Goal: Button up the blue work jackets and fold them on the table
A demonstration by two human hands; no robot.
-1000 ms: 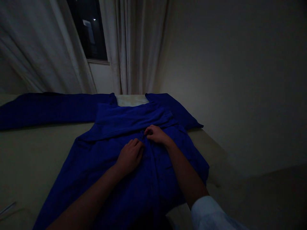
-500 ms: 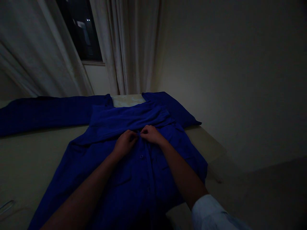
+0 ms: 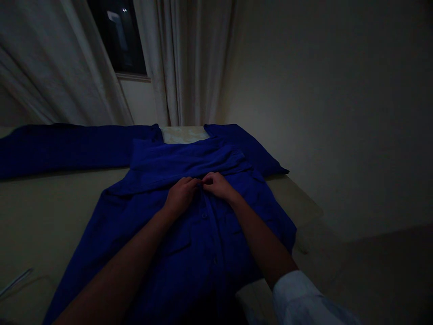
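A blue button-front shirt (image 3: 176, 234) lies spread over the table, its upper part folded and creased below the neck opening. At the top of the front placket my left hand (image 3: 182, 194) pinches the cloth. My right hand (image 3: 218, 185) meets it there, thumb and forefinger pressed together on the same spot. Whatever small piece sits between the fingertips is hidden. Lower on the placket a button (image 3: 204, 215) shows, with another button (image 3: 215, 260) beneath it. A pocket flap (image 3: 174, 243) lies left of them.
Sleeves reach out across the pale table (image 3: 30, 221), the left sleeve (image 3: 67, 149) long and flat. A thin pale loop (image 3: 16, 282) lies at the lower left. Behind are curtains (image 3: 189, 58), a dark window (image 3: 118, 36) and a bare wall (image 3: 331, 113).
My fingertips have come closer together, and the left hand has turned slightly over the placket. The whole view has shifted a little, with the shirt appearing higher and further right.
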